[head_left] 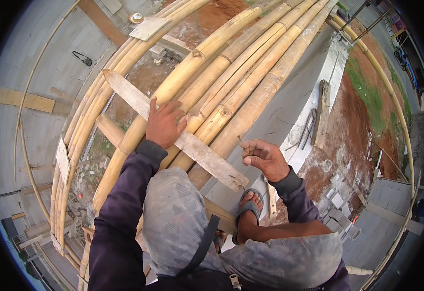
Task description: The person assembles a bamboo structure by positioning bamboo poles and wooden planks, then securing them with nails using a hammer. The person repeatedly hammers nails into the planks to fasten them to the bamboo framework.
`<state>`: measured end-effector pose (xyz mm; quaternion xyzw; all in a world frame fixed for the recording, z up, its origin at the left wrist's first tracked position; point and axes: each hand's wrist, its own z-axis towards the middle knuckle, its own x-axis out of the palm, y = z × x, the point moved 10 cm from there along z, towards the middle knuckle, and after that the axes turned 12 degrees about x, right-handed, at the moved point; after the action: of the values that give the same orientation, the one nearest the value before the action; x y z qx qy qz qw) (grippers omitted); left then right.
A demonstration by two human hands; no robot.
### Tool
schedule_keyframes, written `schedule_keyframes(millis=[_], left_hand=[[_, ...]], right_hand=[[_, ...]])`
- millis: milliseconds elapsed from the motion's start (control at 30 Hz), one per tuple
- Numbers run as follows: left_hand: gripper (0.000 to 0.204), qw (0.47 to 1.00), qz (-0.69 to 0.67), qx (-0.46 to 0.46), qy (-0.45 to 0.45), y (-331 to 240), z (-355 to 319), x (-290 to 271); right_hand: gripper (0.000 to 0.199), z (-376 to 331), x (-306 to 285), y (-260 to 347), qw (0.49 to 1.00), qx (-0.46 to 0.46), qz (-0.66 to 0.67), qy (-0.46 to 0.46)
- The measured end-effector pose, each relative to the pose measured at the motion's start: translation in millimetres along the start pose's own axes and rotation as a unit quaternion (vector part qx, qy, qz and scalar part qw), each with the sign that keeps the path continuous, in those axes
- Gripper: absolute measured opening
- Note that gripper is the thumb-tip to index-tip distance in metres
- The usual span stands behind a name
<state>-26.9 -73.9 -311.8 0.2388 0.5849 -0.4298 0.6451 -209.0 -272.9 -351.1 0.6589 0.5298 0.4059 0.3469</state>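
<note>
Left hand [165,123] presses flat on the wooden batten [173,133] across bamboo poles [231,82]; right hand [265,157] pinches 1 small nail [240,140] beside the batten's end. Keep the batten pinned while setting it.

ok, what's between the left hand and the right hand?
In the head view, the weathered wooden plank spans that stretch, lying across the bamboo poles. The left hand presses on it; the right hand is just past its lower end.

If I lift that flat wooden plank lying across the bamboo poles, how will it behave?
The plank looks thin and weathered, so it is probably light and stiff, perhaps a little brittle. Flat, it should not roll, but it rests on rounded bamboo poles, so it might slide or rock once the left hand lets go. Its splintered end suggests rough edges.
</note>
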Motion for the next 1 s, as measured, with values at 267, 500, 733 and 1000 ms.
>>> schedule_keyframes(millis=[267, 500, 733, 1000], left_hand=[[0.018, 0.897, -0.438, -0.049, 0.029, -34, 5, -1], [0.010, 0.793, -0.582, -0.120, 0.135, -80, 15, 5], [0.029, 0.798, -0.565, -0.021, 0.207, -99, -1, 6], [0.017, 0.814, -0.530, 0.029, 0.237, -106, -5, 17]], right_hand=[[0.022, 34, 52, 60, 0.987, -0.099, -0.127, 0.011], [0.021, 36, 22, 54, 0.996, -0.054, -0.046, -0.045], [0.047, -52, -121, -109, 0.872, 0.062, -0.344, -0.342], [0.067, -125, -124, -263, 0.808, 0.228, -0.403, -0.364]])
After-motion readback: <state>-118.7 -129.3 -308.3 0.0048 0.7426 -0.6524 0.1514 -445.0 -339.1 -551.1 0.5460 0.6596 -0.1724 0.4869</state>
